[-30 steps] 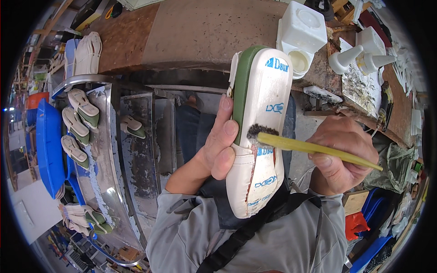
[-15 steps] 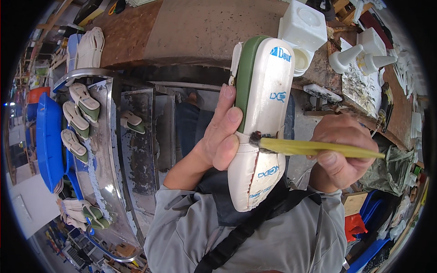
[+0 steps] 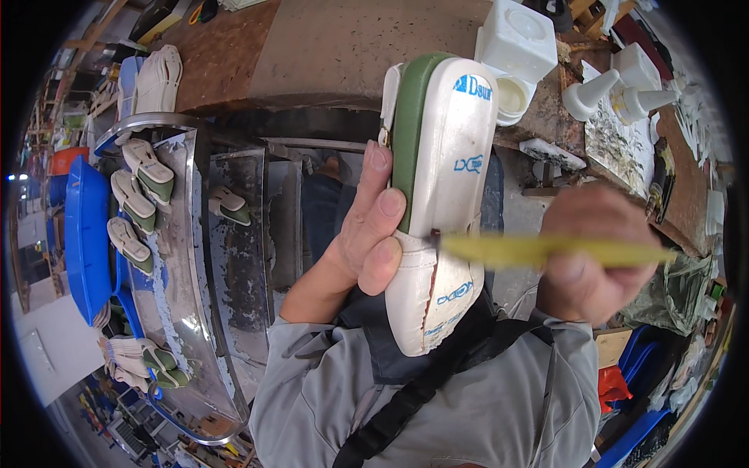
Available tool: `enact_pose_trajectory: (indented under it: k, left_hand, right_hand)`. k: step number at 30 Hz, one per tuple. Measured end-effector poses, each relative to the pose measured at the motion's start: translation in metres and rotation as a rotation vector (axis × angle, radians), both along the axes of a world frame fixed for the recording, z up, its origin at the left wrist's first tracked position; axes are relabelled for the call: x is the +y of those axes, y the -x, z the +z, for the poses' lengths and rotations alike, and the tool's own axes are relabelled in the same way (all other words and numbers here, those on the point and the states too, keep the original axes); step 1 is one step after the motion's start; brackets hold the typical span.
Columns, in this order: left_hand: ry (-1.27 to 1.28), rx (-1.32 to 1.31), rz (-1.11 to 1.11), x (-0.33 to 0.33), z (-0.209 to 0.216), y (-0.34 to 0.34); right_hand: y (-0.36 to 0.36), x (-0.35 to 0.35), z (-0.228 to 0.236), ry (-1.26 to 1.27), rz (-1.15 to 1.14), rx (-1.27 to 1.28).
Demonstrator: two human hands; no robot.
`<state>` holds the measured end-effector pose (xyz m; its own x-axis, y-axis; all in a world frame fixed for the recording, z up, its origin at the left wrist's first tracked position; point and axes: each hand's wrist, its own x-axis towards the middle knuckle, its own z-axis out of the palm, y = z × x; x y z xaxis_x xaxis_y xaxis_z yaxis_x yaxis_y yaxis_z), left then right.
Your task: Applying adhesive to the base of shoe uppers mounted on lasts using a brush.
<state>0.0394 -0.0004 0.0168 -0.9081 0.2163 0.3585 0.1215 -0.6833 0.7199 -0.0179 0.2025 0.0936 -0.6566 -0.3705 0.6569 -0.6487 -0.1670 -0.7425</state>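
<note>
My left hand [image 3: 365, 234] grips a shoe [image 3: 456, 179] from its left side, with the underside turned up toward me. The shoe has a cream bottom with blue markings, a green band round the left side and a brown line along the lower part. In my right hand [image 3: 597, 257], blurred by motion, is a flat yellow-handled brush [image 3: 507, 249]. Its dark tip meets the shoe's underside near the middle, at the edge of the cream upper.
Several cream and green shoes [image 3: 133, 195] sit on a worn metal rack [image 3: 175, 257] at left, beside a blue plastic tub [image 3: 84, 238]. A workbench [image 3: 351, 47] carries white plastic containers [image 3: 517, 43] and white nozzle bottles [image 3: 591, 95] at far right.
The brush has slid slightly left on the shoe's underside, and my right hand has shifted with it. The shoe in my left hand has moved slightly left and up.
</note>
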Motion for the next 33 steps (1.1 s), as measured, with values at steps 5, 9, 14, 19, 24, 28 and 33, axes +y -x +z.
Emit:
enact_pose_trajectory:
  k: [5,9,14,19,24,28,33]
  left_hand:
    - [-0.002,-0.028,0.003,0.007,0.003,0.002]
    - [0.132,-0.418,0.194,0.012,0.017,-0.004]
    - [0.296,0.005,0.128,-0.004,-0.011,0.002]
    - [0.439,0.019,0.263,-0.008,-0.018,-0.001]
    - [0.579,0.03,0.383,-0.01,-0.026,0.004]
    - [0.695,0.034,0.47,-0.013,-0.033,0.004]
    - [0.844,0.053,0.554,-0.012,-0.036,0.009]
  right_hand:
    - [0.012,-0.001,0.009,-0.036,-0.121,0.088]
    - [0.006,-0.01,-0.003,0.066,0.013,-0.029]
    - [0.006,0.003,0.012,-0.059,-0.002,-0.049]
    - [0.003,-0.005,0.002,-0.042,0.028,-0.027]
    - [-0.011,-0.004,-0.006,-0.007,0.029,-0.087]
    - [-0.015,-0.006,-0.018,0.073,0.097,0.002]
    - [0.0,-0.008,-0.012,0.12,0.118,-0.136]
